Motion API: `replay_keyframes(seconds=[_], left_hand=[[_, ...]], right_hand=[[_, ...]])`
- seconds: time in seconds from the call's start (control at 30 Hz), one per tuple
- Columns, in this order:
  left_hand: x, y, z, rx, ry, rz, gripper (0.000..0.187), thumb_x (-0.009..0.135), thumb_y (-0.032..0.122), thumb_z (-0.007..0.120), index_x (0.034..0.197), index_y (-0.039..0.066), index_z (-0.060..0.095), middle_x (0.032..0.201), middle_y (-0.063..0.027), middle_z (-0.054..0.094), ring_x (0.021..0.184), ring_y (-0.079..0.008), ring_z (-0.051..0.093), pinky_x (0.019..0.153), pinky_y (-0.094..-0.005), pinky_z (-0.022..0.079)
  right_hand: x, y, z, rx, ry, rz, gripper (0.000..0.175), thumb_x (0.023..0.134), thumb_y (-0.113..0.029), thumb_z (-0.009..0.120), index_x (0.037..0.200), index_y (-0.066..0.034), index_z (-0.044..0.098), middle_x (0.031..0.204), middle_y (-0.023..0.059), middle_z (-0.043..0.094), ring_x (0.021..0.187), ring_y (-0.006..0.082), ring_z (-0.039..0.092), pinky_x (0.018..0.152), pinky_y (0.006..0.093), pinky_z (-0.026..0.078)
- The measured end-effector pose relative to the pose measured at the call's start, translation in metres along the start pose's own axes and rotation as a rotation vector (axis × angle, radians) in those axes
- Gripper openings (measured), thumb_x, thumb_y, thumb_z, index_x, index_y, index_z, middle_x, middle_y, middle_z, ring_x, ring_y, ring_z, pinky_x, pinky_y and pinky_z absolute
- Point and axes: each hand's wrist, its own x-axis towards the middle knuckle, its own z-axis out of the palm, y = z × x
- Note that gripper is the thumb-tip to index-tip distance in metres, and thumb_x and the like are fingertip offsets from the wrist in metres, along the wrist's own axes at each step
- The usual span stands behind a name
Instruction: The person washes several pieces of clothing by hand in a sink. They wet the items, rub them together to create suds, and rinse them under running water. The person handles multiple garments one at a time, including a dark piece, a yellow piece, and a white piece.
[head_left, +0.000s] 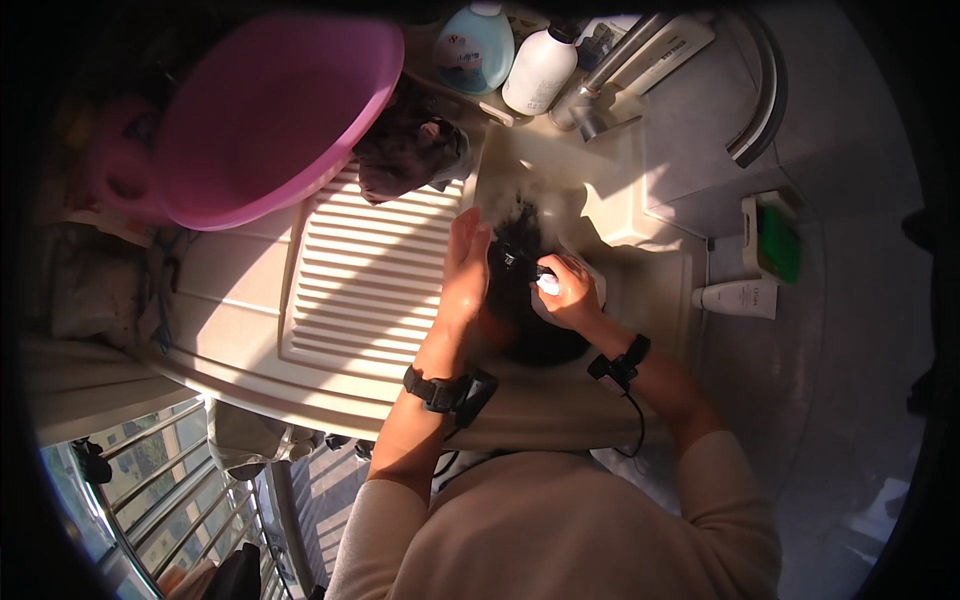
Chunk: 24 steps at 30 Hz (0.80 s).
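Dark wet cloth (540, 341) lies in the basin of the beige laundry sink (667, 300). My right hand (571, 289) is closed over the cloth, gripping a small white item (548, 283) whose kind I cannot make out; a dark bit shows beside it. Under that hand a pale rounded shape is partly hidden. My left hand (466, 262) is at the basin's left edge, beside the ribbed washboard (360, 277), fingers extended with nothing visible in them. Whether it touches the cloth is unclear. Both wrists wear black strapped devices.
A pink plastic basin (277, 120) leans at the back left, beside a bundle of dark clothing (412, 154). Behind stand a blue bottle (475, 52), a white bottle (538, 71) and a metal faucet (765, 112). Rightward are a green brush (778, 244) and a white tube (739, 298).
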Motion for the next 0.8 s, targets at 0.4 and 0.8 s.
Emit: replay_keyframes(seconds=[0.4,0.8], left_hand=[[0.014,-0.093,-0.002,0.459,-0.122,-0.039,0.027,0.085,-0.002,0.045,0.110,0.001,0.054,0.100,-0.0095,0.060,0.093,-0.0184,0.057,0.082,-0.0288,0.045],[0.004,-0.170,0.032,0.207,-0.641,-0.344,0.050,0.076,0.024,0.070,0.117,0.001,0.053,0.109,-0.0083,0.061,0.098,-0.0189,0.057,0.084,-0.0311,0.046]], right_hand=[[-0.021,0.046,-0.122,1.371,0.320,0.302,0.044,0.063,-0.006,0.054,0.106,0.0000,0.051,0.094,0.0071,0.057,0.086,0.0172,0.056,0.078,0.0298,0.046],[-0.057,0.086,-0.164,1.700,0.275,0.130,0.060,0.063,-0.013,0.048,0.121,0.0011,0.049,0.113,0.0162,0.057,0.108,0.0279,0.053,0.097,0.0385,0.041]])
